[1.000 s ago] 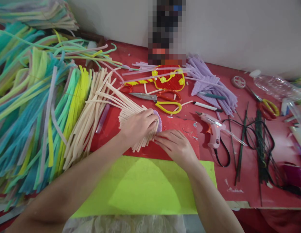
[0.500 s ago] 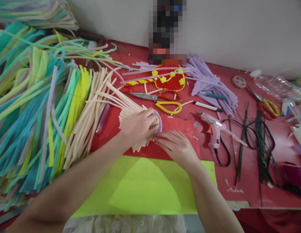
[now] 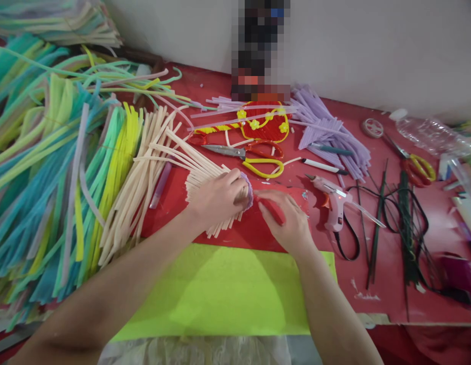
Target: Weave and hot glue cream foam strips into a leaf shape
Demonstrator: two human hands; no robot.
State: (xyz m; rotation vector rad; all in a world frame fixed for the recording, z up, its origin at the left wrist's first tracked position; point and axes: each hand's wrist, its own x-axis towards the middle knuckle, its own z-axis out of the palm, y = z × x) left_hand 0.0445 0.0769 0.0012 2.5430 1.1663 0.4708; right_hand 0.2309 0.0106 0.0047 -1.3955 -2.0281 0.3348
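Observation:
My left hand (image 3: 218, 198) lies curled over a row of short cream foam strips (image 3: 199, 185) on a red sheet (image 3: 254, 230), and its fingertips pinch a small lilac foam piece (image 3: 250, 191). My right hand (image 3: 286, 219) rests on the red sheet just right of that piece, fingers spread and bent, thumb and forefinger apart, holding nothing. A lime green sheet (image 3: 223, 291) lies under my forearms at the near edge.
Long foam strips in teal, green, yellow and cream (image 3: 68, 167) pile up on the left. Behind my hands lie scissors (image 3: 250, 154), a red and yellow ornament (image 3: 265, 124), lilac strips (image 3: 326, 134) and a pen (image 3: 322, 166). A pink glue gun (image 3: 334, 200), dark wires (image 3: 402, 223), more scissors (image 3: 418, 165) and a bottle (image 3: 429, 134) lie right.
My right hand has slid away from the strips' lower end, up and to the right, and its fingers have spread. The left hand has stayed put.

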